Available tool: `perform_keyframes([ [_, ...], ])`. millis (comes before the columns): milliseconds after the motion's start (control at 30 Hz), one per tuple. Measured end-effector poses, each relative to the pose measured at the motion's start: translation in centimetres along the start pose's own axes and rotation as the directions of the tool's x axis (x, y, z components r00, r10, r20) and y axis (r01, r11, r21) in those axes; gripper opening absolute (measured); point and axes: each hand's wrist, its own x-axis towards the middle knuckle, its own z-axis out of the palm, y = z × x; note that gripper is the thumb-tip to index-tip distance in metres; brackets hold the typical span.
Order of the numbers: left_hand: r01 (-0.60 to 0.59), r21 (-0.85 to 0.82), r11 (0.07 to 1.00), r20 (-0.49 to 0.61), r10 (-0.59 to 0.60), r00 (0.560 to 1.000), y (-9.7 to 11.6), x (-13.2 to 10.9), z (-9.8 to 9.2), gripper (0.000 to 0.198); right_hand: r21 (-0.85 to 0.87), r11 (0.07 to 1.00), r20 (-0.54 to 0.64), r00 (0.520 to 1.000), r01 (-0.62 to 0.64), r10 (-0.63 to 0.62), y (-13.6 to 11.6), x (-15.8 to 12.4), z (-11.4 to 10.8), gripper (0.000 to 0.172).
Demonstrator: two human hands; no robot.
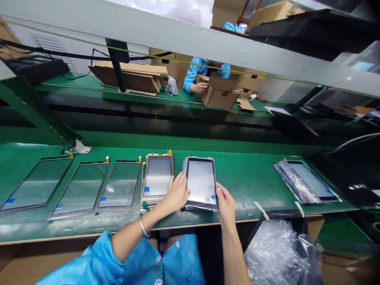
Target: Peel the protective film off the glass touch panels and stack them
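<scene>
A black-framed touch panel [201, 180], with a blue tab at its lower right, lies in clear plastic film on the green bench; more film-wrapped panels seem to be under it. My right hand [227, 202] has its right edge pinched between thumb and fingers. Along its left edge rests my left hand [175, 194], palm down, fingers stretched out, thumb touching the frame. Just left of it is a stack of panels [158, 176] with tan edges, a blue tab and an orange flex connector on top. My left forearm crosses in front of this stack.
Three bare glass panels [120, 184] lie in a row at the left. Film-wrapped panels [308, 180] are at the right. A bag of crumpled clear plastic [279, 249] hangs off the front edge. Beyond the shelf beam, another person's hand [199, 87] holds a cardboard box [221, 99].
</scene>
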Motion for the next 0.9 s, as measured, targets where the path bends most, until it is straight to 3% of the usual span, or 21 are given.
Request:
perform_keyframes([
  [67,0.000,-0.019,1.000,0.005,0.000,1.000,-0.4,0.2,-0.1,0.057,0.112,0.990,0.051,0.996,-0.081,0.076,-1.2,-0.2,0.3,0.058],
  [167,-0.006,-0.042,0.999,0.007,0.006,1.000,-0.8,0.2,-0.6,0.058,0.256,0.931,0.245,0.949,-0.262,0.200,-3.3,-0.5,0.5,0.077],
  [233,0.019,-0.191,0.981,-0.027,-0.025,0.999,-0.7,0.0,-1.1,0.064,0.294,0.899,0.322,0.919,-0.324,0.226,-4.5,-0.8,0.2,0.078],
  [267,0.050,-0.351,0.935,-0.027,-0.063,0.998,-0.5,-0.2,-1.4,0.067,0.312,0.888,0.336,0.914,-0.337,0.228,-4.9,-1.1,0.0,0.076],
  [300,0.096,-0.549,0.830,0.011,-0.108,0.994,-0.2,-0.4,-1.7,0.070,0.330,0.879,0.343,0.911,-0.344,0.228,-5.3,-1.4,-0.1,0.073],
  [367,0.243,-0.870,0.428,0.195,-0.154,0.969,0.9,-1.0,-2.3,0.072,0.349,0.868,0.360,0.906,-0.352,0.222,-5.8,-2.0,-0.3,0.071],
  [433,0.373,-0.927,0.025,0.368,-0.114,0.923,2.0,-1.5,-2.8,0.067,0.321,0.887,0.375,0.905,-0.331,0.202,-5.8,-2.6,-0.2,0.071],
  [467,0.412,-0.904,-0.116,0.423,-0.102,0.900,2.5,-1.8,-3.0,0.064,0.283,0.910,0.375,0.908,-0.303,0.186,-5.6,-2.9,0.0,0.072],
  [533,0.417,-0.869,-0.266,0.459,-0.116,0.881,3.3,-2.2,-3.4,0.060,0.158,0.969,0.328,0.936,-0.188,0.128,-5.1,-3.3,0.5,0.072],
  [600,0.360,-0.893,-0.270,0.408,-0.150,0.901,3.8,-2.5,-3.7,0.059,-0.008,1.000,0.239,0.971,0.008,-0.006,-4.6,-3.8,1.1,0.068],
  [633,0.321,-0.919,-0.228,0.363,-0.174,0.915,4.0,-2.6,-3.7,0.060,-0.076,0.992,0.221,0.972,0.102,-0.083,-4.5,-4.2,1.4,0.065],
  [700,0.241,-0.967,-0.077,0.252,-0.203,0.946,4.5,-2.9,-3.5,0.066,-0.101,0.969,0.293,0.938,0.224,-0.186,-4.7,-4.9,1.8,0.057],
  [800,0.153,-0.954,0.257,0.123,-0.127,0.984,5.8,-3.4,-2.6,0.073,0.077,0.976,0.461,0.861,0.202,-0.215,-6.3,-5.8,1.7,0.054],
  [833,0.112,-0.924,0.365,0.094,-0.066,0.993,6.3,-3.7,-2.3,0.073,0.135,0.977,0.472,0.856,0.167,-0.212,-7.0,-5.9,1.4,0.056],
  [900,0.048,-0.845,0.532,0.093,0.058,0.994,7.2,-4.1,-2.0,0.071,0.205,0.977,0.426,0.893,0.059,-0.144,-8.2,-5.6,0.6,0.060],
])
